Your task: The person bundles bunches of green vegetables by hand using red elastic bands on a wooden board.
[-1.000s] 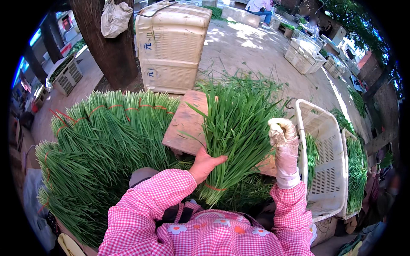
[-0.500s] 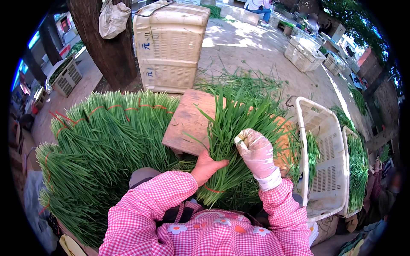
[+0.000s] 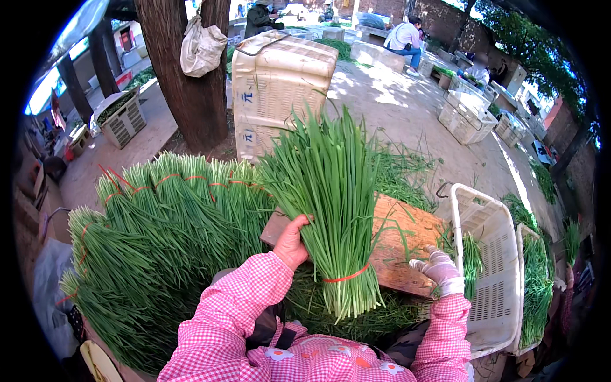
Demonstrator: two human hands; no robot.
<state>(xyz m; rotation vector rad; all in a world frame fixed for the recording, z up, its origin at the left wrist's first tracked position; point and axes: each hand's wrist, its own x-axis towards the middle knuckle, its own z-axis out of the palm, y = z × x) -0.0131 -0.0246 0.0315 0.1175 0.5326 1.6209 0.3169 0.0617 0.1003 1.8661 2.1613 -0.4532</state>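
My left hand [image 3: 293, 242] is closed round the side of a bunch of garlic chives [image 3: 334, 191], holding it upright with the leaf tips away from me. A red band [image 3: 347, 275] circles the bunch near its pale cut ends. Behind and beside it lies a worn wooden board [image 3: 407, 232] with stray leaves on it. At the board's near right corner is my right hand [image 3: 440, 270] in a whitish glove, fingers apart and low over the wood, apart from the bunch. Part of the board is hidden behind the leaves.
Banded chive bunches [image 3: 184, 210] are packed to my left. A white plastic crate [image 3: 493, 274] stands on my right, another crate [image 3: 280, 83] upended ahead by a tree trunk [image 3: 191, 108]. Loose leaves [image 3: 401, 169] litter the ground beyond the board. A person [image 3: 405, 38] sits far off.
The bunch has come upright and now shows its red band clearly. My right hand has left the leaves and dropped to the board's right corner. The view has shifted.
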